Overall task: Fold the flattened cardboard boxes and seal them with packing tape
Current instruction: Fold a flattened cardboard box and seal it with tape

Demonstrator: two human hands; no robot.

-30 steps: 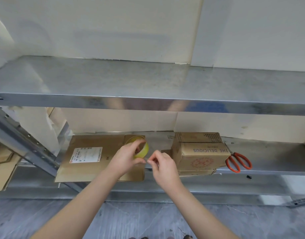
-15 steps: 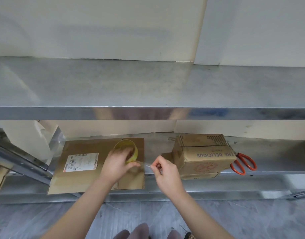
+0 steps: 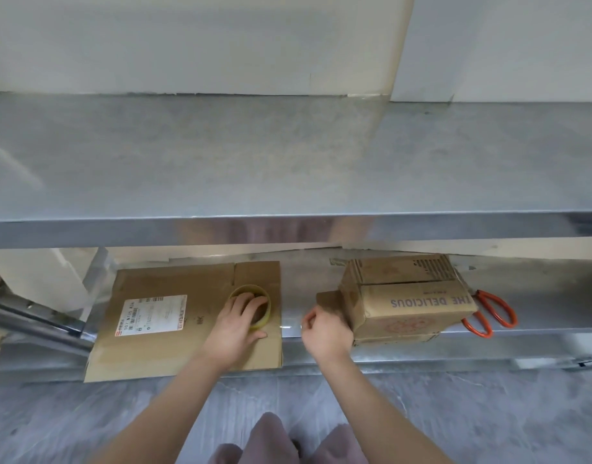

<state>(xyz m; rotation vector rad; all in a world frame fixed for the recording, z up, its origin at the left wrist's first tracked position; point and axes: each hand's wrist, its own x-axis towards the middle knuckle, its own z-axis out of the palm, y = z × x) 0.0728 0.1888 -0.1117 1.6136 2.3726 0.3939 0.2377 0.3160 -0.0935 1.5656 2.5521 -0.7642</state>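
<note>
On the lower shelf (image 3: 539,296), a flat box (image 3: 160,349) lies unfolded at left, its white label (image 3: 152,316) facing up. Over the flat box's right end, the left grip (image 3: 236,324) grasps the yellowish roll (image 3: 266,304), fingers hooked into the core and thumb outside the rim; whether the roll rests on the cardboard cannot be told. A second ago the two grips sat almost together at the roll. They have since drawn apart, and a short strip of clear tape (image 3: 286,327) now glints between them. The right grip (image 3: 324,333) is clenched on the strip's free end in a pinch, at the left flap of the folded box (image 3: 408,299), which sits tilted on the shelf. Orange scissors (image 3: 489,313) lie just beyond it at right. The change suggests the tape end has been found and peeled. The next move is likely laying the strip across the folded box's seam. The flat box remains to be folded, and the thin strip could curl back on itself before it lands.
</note>
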